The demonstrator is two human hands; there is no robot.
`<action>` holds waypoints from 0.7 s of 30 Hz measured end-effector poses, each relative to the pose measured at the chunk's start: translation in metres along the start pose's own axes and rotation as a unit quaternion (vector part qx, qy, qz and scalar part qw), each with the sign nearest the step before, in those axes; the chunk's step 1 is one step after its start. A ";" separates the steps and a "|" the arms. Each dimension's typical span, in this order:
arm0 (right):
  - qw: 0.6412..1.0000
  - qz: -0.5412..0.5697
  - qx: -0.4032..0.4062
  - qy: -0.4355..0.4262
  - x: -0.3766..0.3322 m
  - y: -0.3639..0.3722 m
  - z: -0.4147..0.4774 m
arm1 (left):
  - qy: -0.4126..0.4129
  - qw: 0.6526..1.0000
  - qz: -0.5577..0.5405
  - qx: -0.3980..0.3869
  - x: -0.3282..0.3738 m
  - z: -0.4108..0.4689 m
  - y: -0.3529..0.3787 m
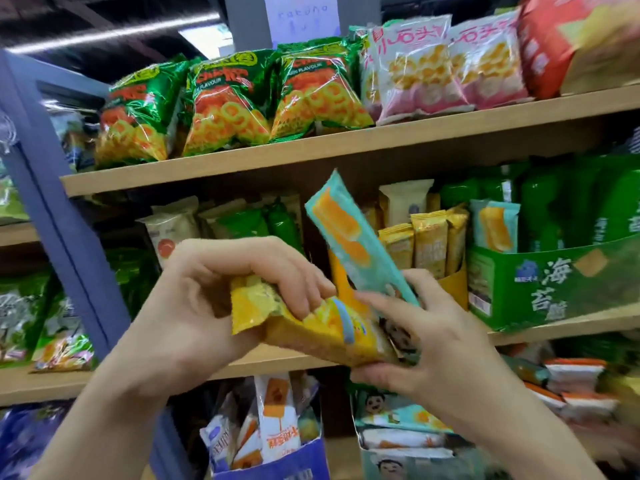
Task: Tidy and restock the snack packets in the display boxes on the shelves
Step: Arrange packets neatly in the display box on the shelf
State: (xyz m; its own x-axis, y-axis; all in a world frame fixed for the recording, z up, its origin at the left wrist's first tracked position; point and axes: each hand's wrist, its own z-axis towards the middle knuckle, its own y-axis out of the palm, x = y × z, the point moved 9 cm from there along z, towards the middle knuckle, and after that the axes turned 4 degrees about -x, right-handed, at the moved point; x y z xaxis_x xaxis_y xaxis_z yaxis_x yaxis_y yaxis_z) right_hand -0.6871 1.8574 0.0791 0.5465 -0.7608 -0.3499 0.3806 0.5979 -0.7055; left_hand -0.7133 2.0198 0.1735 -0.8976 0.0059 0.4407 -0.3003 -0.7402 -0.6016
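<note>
Nearest: left hand (pixel 214 296), fingers curled and pinching a yellow packet (pixel 294 323); right hand (pixel 433 341), fingers clamped round the foot of a tilted teal packet (pixel 353 240), both held before the middle shelf (pixel 69 386). Behind: orange display box (pixel 455 284) of gold sticks, green display box (pixel 554 285) beside it. Step, as judged: sorting strays in hand; next needs each matched to its box and slotted upright.

Left hand (pixel 214 292) gripping yellow packets (pixel 311 327), right hand (pixel 433 344) seemingly pinching teal packet (pixel 349 237)
</note>
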 end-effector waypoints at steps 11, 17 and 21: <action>0.979 -0.153 0.013 0.135 0.038 0.008 -0.033 | -0.240 0.970 0.034 -0.017 -0.062 0.017 0.044; 0.984 -0.064 0.077 0.148 0.055 -0.003 -0.035 | -0.188 0.960 0.123 0.166 -0.058 0.029 0.013; 0.975 0.032 0.159 0.150 0.074 -0.034 -0.040 | -0.129 0.941 0.233 0.210 -0.043 0.047 -0.030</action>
State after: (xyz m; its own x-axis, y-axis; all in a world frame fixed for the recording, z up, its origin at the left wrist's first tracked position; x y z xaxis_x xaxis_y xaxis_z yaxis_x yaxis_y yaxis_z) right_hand -0.6897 1.7707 0.0531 0.3521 -0.7308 -0.5847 0.5906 0.6581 -0.4669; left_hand -0.6506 2.0098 0.2040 -0.7754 -0.5088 0.3741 0.3088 -0.8222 -0.4782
